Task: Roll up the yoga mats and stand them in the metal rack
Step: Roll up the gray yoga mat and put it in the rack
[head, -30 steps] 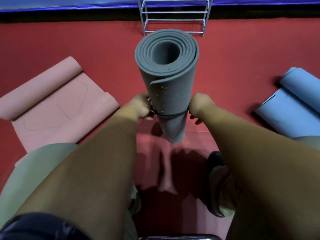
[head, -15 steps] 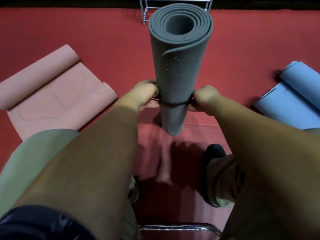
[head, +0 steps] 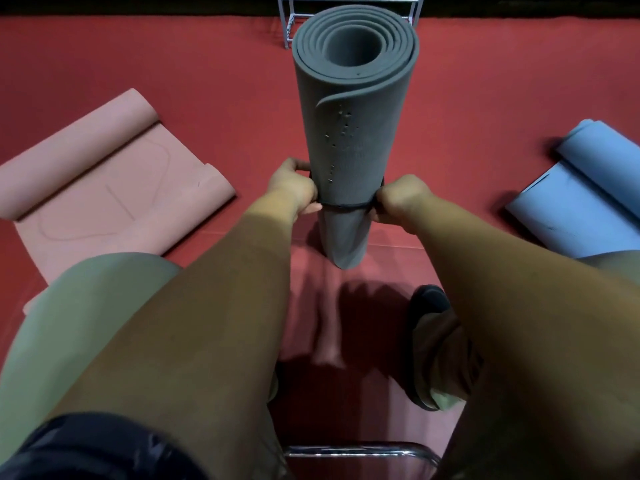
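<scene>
Here, a wide red carpeted floor [head: 207, 57] fills a view looking down past a seated person's bare forearms and knees. On the left lies a pink foam yoga mat [head: 104, 188], flat in the middle with both ends curled inward. At the right edge lies a pale blue foam yoga mat [head: 581, 202], likewise only partly rolled. Both seem to await rolling.

In the centre, upright between the knees, stands a grey foam yoga mat [head: 349, 133], rolled into a thick cylinder. Its open spiral end faces the camera, the loose outer edge curves down the front, and small nicks dot the surface. Whether its lower end touches the floor cannot be told. Standing it on end likely lets both hands work around it.

Behind it, well apart, is a white metal rack [head: 286, 26] — only its lower rungs show.

The left hand [head: 294, 188] and right hand [head: 398, 199] sit on either side of the roll, fingers curled, each pinching a thin black elastic band [head: 343, 205] that circles the mat's lower part — probably to keep the roll from springing open.
</scene>
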The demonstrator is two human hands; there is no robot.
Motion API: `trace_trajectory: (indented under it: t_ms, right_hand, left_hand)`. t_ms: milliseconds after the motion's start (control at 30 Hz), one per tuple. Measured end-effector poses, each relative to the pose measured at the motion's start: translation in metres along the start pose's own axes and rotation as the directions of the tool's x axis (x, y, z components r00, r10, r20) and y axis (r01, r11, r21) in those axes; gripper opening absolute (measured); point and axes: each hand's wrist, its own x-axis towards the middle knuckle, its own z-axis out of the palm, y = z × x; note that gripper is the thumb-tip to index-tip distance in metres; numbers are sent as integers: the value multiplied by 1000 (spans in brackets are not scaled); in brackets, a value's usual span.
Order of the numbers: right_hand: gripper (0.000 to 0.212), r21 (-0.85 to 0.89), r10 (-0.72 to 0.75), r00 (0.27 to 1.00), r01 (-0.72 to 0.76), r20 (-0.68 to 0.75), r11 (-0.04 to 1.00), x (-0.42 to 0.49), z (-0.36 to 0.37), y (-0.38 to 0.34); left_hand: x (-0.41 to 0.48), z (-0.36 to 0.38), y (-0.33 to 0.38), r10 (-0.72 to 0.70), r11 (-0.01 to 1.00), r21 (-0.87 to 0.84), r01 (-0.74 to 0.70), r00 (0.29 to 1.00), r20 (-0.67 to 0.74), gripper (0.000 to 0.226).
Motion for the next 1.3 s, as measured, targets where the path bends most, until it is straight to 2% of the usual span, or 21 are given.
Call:
trace_trajectory:
  t_ms: [67, 200, 233, 333, 400, 533, 667, 733, 867, 1000, 1167, 1300]
  right_hand:
    - [19, 27, 23, 1000, -23, 9, 999, -1, 2, -2]
    - [15, 143, 78, 995, -86, 62, 986, 3, 0, -4]
    - [16, 160, 83, 995, -91, 52, 983, 7, -1, -3]
    - [24, 202, 67, 997, -71, 27, 977, 14, -2, -4]
    - [24, 201, 26, 999, -34, 42, 979, 15, -3, -5]
    - [22, 249, -23, 999, 31, -35, 968, 21, -4, -5]
    - [18, 252, -46, 998, 57, -52, 966, 22, -2, -4]
    - [18, 255, -50, 997, 65, -65, 965, 21, -2, -4]
    - [13, 270, -31, 994, 57, -100, 961, 22, -8, -1]
    - [8, 286, -3, 995, 31, -98, 958, 21, -13, 1]
    - [11, 236, 33, 998, -18, -60, 972, 20, -15, -10]
    - [12, 312, 101, 994, -86, -30, 946, 19, -12, -13]
  left_hand:
    - [0, 1, 2, -24, 999, 32, 23, 1000, 17, 47]
    - [10, -2, 1, 30, 997, 71, -30, 1000, 1, 83]
    - [12, -2, 1, 28, 998, 49, -29, 1000, 10, 80]
    - [11, 1, 9, -8, 999, -44, 10, 999, 48, 39]
    - [14, 2, 12, -40, 992, -114, 48, 997, 67, 34]
    - [23, 4, 14, -70, 978, -194, 75, 997, 35, 36]
    - [26, 10, 14, -75, 964, -257, 65, 997, -31, 41]
    - [27, 11, 14, -33, 978, -205, 27, 999, -26, 41]
    - [25, 14, 14, 86, 996, -20, -85, 994, 69, 41]
    - [21, 14, 15, 117, 987, 93, -129, 985, 126, 36]
    - [23, 15, 11, 101, 990, 84, -111, 988, 116, 37]
    - [22, 13, 18, 50, 999, -3, -50, 997, 63, 30]
